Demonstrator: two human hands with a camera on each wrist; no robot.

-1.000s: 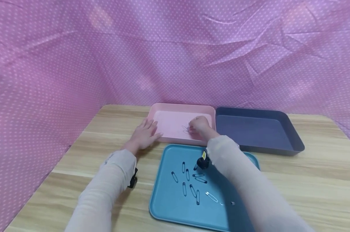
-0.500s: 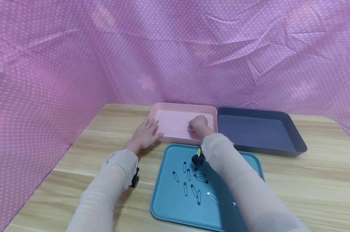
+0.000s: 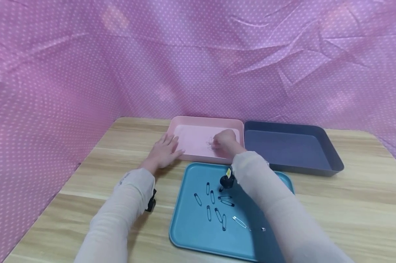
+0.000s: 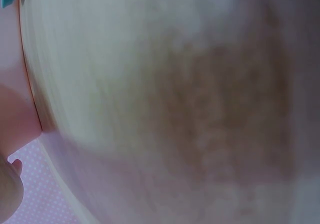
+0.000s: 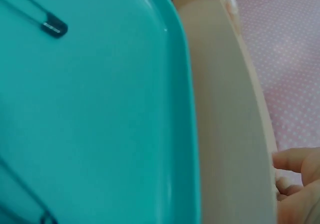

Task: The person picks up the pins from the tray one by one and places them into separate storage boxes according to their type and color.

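Observation:
My left hand (image 3: 163, 151) rests with spread, fairly straight fingers on the left side of the pink tray (image 3: 198, 131). My right hand (image 3: 226, 140) reaches into that tray from the front, fingers bent downward, pinching at thin silver safety pins (image 3: 210, 143) by its right end. In the right wrist view the thumb and curled fingers of the right hand (image 5: 300, 184) show beyond the pink tray's wall (image 5: 230, 109), which hides the fingertips. On the teal tray (image 3: 198, 239) in front lie several black safety pins (image 3: 208, 213) and a silver safety pin (image 3: 239, 222).
A dark grey tray (image 3: 283, 146) stands right of the pink one, on the wooden table (image 3: 342, 204). The right forearm (image 3: 276, 204) crosses over the teal tray and shades part of it. Pink dotted cloth (image 3: 198, 73) hangs behind and to the left.
The right hand has shifted only slightly within the pink tray, and the wire loops by its fingertips lie differently. The left hand stays where it was.

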